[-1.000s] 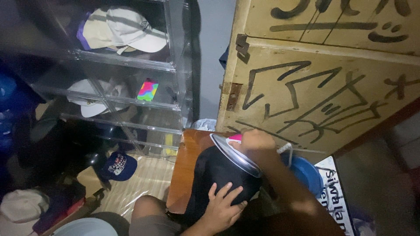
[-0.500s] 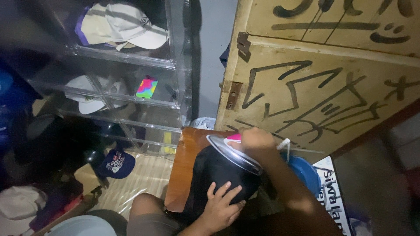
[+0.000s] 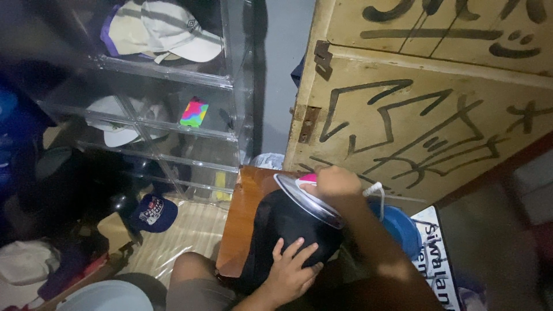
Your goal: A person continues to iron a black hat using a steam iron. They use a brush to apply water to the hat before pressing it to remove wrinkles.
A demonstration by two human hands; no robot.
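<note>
Left hand [image 3: 288, 273] low in frame, palm down, fingers [image 3: 304, 249] spread and flat, pointing toward 1 o'clock. Wrist bent slightly, forearm leaving frame at 6 o'clock. Bare knee showing at 7 o'clock of that hand. Right hand [image 3: 336, 182] at 1 o'clock of the left, curled into a closed grip, knuckles up. Right forearm bare, running from the wrist down toward 5 o'clock and out of frame. Hands apart, not touching.
</note>
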